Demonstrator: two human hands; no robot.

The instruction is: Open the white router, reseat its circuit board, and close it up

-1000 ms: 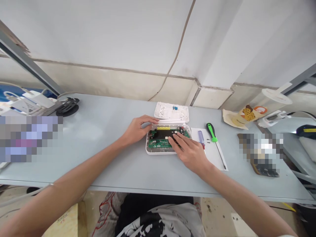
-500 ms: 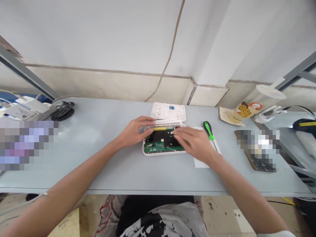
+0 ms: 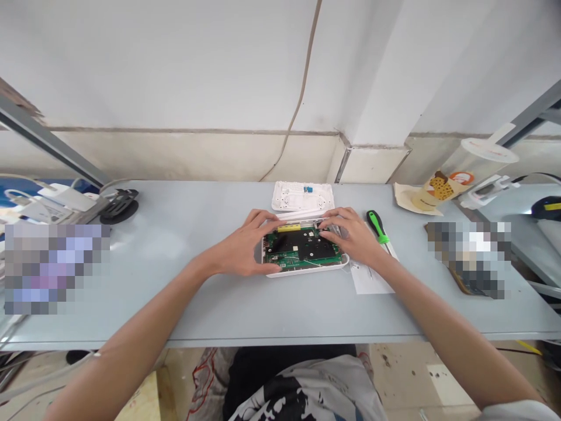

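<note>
An opened white router shell (image 3: 302, 271) lies in the middle of the grey table (image 3: 184, 292), with a green circuit board (image 3: 302, 248) showing inside it. My left hand (image 3: 245, 248) grips the shell's left end, thumb at the front edge and fingers curled over the back. My right hand (image 3: 353, 234) holds the right end, fingers bent over the back right corner near the ports. Just behind the shell lies its detached white cover (image 3: 302, 196), inner side up.
A green-handled screwdriver (image 3: 377, 227) rests on a white sheet of paper (image 3: 370, 278) to the right of my right hand. A paper cup with a lid (image 3: 460, 172) lies on its side at the back right. Adapters and cables (image 3: 65, 202) crowd the left end.
My right hand has left the top of the board and gone to the shell's right end. My left hand has closed round the left end. The shell has turned slightly.
</note>
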